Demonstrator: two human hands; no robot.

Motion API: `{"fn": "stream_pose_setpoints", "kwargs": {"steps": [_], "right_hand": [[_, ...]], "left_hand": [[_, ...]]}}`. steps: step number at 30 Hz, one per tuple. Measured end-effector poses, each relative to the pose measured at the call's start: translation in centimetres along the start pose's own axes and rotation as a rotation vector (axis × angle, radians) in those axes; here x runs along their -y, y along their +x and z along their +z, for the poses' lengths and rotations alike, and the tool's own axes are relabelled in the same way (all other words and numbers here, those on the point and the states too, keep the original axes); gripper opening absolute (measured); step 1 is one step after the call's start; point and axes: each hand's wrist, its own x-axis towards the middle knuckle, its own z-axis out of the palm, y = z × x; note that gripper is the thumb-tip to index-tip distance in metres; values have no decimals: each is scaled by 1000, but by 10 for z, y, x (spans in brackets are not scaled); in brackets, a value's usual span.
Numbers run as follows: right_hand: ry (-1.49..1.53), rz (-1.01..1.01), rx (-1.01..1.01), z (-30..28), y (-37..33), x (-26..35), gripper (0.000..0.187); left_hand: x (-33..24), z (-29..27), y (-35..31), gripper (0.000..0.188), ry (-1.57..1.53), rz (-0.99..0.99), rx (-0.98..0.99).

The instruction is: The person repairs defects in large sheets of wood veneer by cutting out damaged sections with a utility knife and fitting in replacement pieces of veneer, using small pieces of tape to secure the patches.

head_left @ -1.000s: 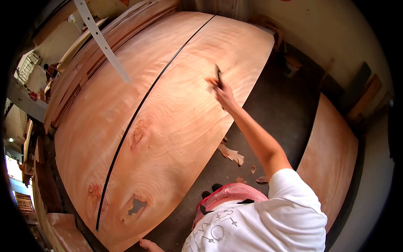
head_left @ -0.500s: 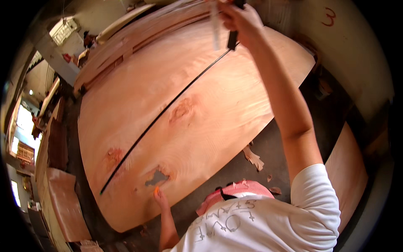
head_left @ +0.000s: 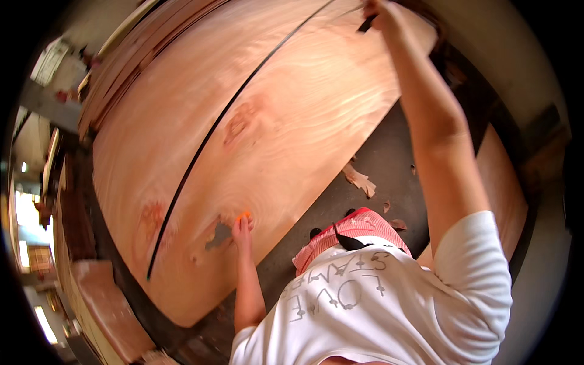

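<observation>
A broad sheet of reddish wood veneer (head_left: 292, 121) lies spread before me, with darker knots and a ragged hole (head_left: 219, 236) near its close end. Just right of that hole, my left hand (head_left: 243, 230) is closed on a small orange object (head_left: 244, 215) whose kind I cannot make out. At the top of the view, my right hand (head_left: 381, 13) reaches over the far part of the sheet. Its fingers are closed round a black handle-like piece (head_left: 367, 24); the rest of that tool is unclear. A long, thin black rod (head_left: 210, 131) runs across the veneer and out at the top.
More stacked veneer sheets (head_left: 115, 85) border the far left side. Torn veneer scraps (head_left: 360, 180) lie on the dark floor (head_left: 389, 146) to the right. Another wooden sheet (head_left: 502, 182) leans at the right, and a curled sheet (head_left: 106, 295) stands at the lower left.
The view has shifted. My right hand, with the black piece, has moved away from the rod to its right. My left hand has moved up along the hole's right edge.
</observation>
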Motion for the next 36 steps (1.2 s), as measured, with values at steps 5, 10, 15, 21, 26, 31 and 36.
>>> {"fn": "stream_pose_setpoints", "kwargs": {"steps": [5, 10, 15, 21, 26, 31, 36], "right_hand": [[-12, 193, 257, -64, -133, -72, 19], [-103, 370, 29, -195, -205, -52, 30], [-293, 373, -16, -265, -219, -7, 19], [-508, 252, 151, -313, -196, 21, 18], [-481, 189, 232, -357, -152, 69, 22], [-513, 195, 195, -416, -71, 92, 21], [-817, -20, 46, -488, 35, 111, 8]], "left_hand": [[22, 9, -15, 28, 239, -92, 89], [40, 87, 8, 22, 254, -189, 239], [-4, 259, 34, 23, 406, -106, 499], [-87, 549, -14, 44, 452, 470, 691], [-136, 674, -30, 33, 342, 475, 900], [-140, 772, 4, 16, 157, 347, 978], [-143, 882, 76, 17, 71, -26, 1270]]}}
